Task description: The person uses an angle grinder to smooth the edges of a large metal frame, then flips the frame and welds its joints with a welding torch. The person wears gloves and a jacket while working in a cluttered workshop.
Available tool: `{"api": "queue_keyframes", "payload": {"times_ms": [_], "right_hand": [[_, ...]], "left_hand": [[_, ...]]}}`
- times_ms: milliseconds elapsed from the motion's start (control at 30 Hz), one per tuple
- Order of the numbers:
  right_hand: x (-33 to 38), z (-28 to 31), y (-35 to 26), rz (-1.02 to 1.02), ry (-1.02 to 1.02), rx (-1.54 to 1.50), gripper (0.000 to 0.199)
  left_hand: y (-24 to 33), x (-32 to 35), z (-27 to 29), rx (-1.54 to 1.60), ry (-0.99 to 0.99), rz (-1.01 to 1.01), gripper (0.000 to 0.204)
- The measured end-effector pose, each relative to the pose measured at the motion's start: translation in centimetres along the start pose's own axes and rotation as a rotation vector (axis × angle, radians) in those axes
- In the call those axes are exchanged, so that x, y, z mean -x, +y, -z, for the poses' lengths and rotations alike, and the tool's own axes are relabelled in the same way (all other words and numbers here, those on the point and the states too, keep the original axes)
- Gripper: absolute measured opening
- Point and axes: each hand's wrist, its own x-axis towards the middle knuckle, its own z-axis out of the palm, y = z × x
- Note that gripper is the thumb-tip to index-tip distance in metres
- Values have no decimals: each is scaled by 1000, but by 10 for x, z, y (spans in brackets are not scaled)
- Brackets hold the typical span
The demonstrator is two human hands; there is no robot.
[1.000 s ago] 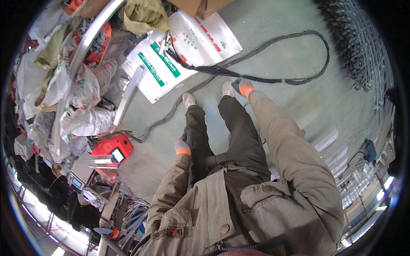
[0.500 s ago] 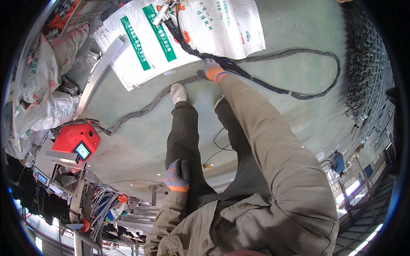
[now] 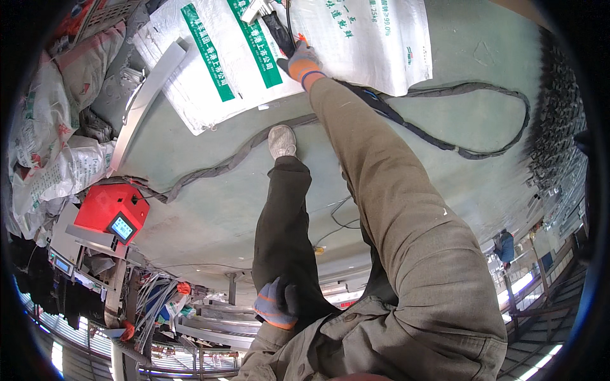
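My right hand [image 3: 303,62], in a grey glove with an orange cuff, reaches far forward over the white printed sacking [image 3: 356,63]. Its fingers are closed round a black sleeved cable [image 3: 278,32]. That cable leads to a silver-grey tool head [image 3: 255,10] at the upper edge, partly cut off. My left hand [image 3: 277,303], gloved alike, lies on my left thigh with the fingers stretched out and holds nothing. Past my right wrist the cable runs on to the right and bends back in a long loop [image 3: 502,152] on the green floor.
A red machine [image 3: 105,213] with a small lit screen stands at left, joined to the sleeved cable. Beside it are filled sacks [image 3: 76,165] and a long pale metal strip [image 3: 149,95]. Stacked metal pieces [image 3: 559,127] line the right. Another person [image 3: 505,246] is far off at right.
My right hand has moved forward and slightly left along the cable, onto the sacking. My left hand has slid back along my thigh. The view has shifted, and the tool head sits nearer the upper edge.
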Motion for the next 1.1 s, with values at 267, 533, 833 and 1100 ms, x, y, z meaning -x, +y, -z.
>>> {"api": "queue_keyframes", "payload": {"times_ms": [267,533,833,1100], "right_hand": [[94,7,35,229,-319,-127,53],[378,141,84,287,-212,-203,55],[658,406,141,269,151,-563,64],[917,495,195,278,767,-1314,62]], "left_hand": [[21,-4,-4,-8,85,-100,22],[17,11,-41,95,85,-62,29],[177,38,-60,187,-608,-660,90],[359,174,-45,-74,-1055,-1460,66]]}}
